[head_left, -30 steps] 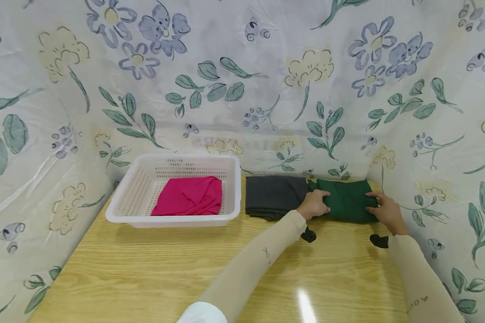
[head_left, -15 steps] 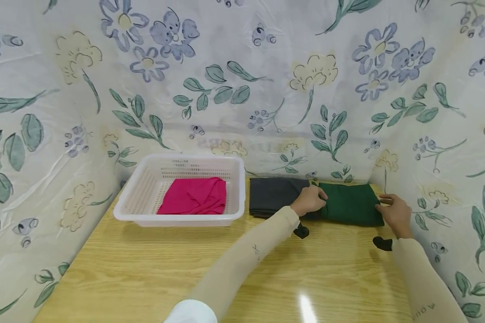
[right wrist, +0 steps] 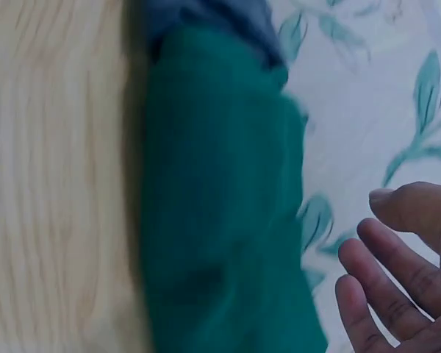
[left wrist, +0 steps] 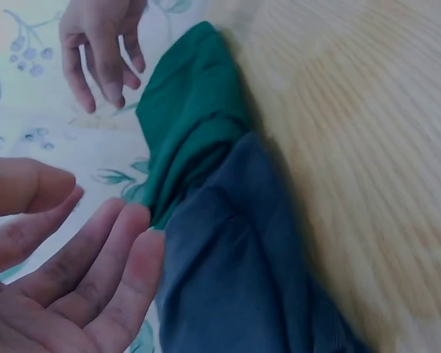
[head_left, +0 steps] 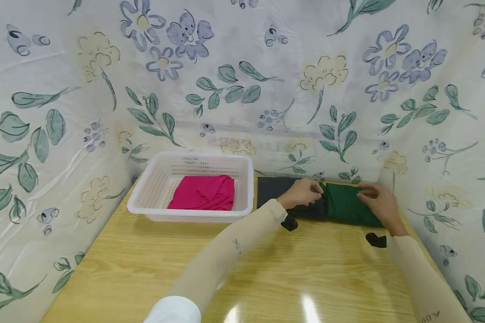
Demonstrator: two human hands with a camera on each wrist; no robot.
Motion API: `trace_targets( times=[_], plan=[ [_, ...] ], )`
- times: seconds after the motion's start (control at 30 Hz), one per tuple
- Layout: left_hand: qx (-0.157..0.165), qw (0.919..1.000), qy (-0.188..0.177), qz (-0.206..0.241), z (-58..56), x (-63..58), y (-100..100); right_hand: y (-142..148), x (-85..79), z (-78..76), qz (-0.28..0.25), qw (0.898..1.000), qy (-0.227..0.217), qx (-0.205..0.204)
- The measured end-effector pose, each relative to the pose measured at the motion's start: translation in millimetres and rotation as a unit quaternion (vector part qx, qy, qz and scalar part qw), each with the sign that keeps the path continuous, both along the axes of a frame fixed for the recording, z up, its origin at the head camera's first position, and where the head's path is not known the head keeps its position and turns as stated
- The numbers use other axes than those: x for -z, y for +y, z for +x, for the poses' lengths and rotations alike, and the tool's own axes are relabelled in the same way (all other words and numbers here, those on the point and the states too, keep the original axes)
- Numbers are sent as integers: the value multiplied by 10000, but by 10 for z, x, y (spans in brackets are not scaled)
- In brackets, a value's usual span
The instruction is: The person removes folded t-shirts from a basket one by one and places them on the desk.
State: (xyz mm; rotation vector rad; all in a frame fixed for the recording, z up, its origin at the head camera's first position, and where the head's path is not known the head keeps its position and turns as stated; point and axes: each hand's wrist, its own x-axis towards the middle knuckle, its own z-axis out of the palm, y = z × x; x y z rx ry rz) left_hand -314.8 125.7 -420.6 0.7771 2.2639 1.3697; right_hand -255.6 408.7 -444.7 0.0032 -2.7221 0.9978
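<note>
A folded green cloth (head_left: 343, 204) lies at the back right of the table, its left end meeting a folded dark grey cloth (head_left: 271, 193). My left hand (head_left: 301, 194) is over the right part of the grey cloth, fingers loosely bent and holding nothing. In the left wrist view its fingers (left wrist: 117, 272) are beside the two cloths' join. My right hand (head_left: 381, 204) hovers at the green cloth's right end, hiding part of it. The right wrist view shows its relaxed fingers (right wrist: 386, 287) apart from the green cloth, with nothing between them.
A white plastic basket (head_left: 190, 214) stands left of the grey cloth, with a folded pink cloth (head_left: 204, 193) inside. Flower-printed sheeting (head_left: 226, 125) closes off the back and both sides of the wooden table (head_left: 275, 273).
Both hands have come off the green cloth. The left hand has moved left over the grey cloth. The head view has shifted, and the green cloth stays beside the grey one.
</note>
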Motion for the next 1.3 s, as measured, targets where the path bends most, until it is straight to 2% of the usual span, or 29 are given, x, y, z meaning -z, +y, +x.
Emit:
trace_targets(
  times=[0.17, 0.3, 0.63, 0.93, 1.03, 1.3],
  plan=[
    [351, 9990, 157, -245, -8, -90, -160, -223, -110, -38, -168, 9995, 100, -264],
    [497, 9981, 256, -261, -7, -118, -292, -410, -163, -59, -224, 9990, 48, -396],
    [430, 9985, 307, -166, 54, -112, -614, -767, -190, -116, -441, 9964, 47, -717],
    [357, 9986, 393, -42, 43, -247, -987, -1113, -256, -166, -656, 9916, 92, -1113],
    [257, 9983, 530, -48, 28, -275, -1096, -1214, -277, -189, -660, 9903, 139, -1215],
    [-41, 9982, 583, -97, 33, -359, -1374, -1498, -347, -239, -507, 9882, 295, -1415]
  ],
)
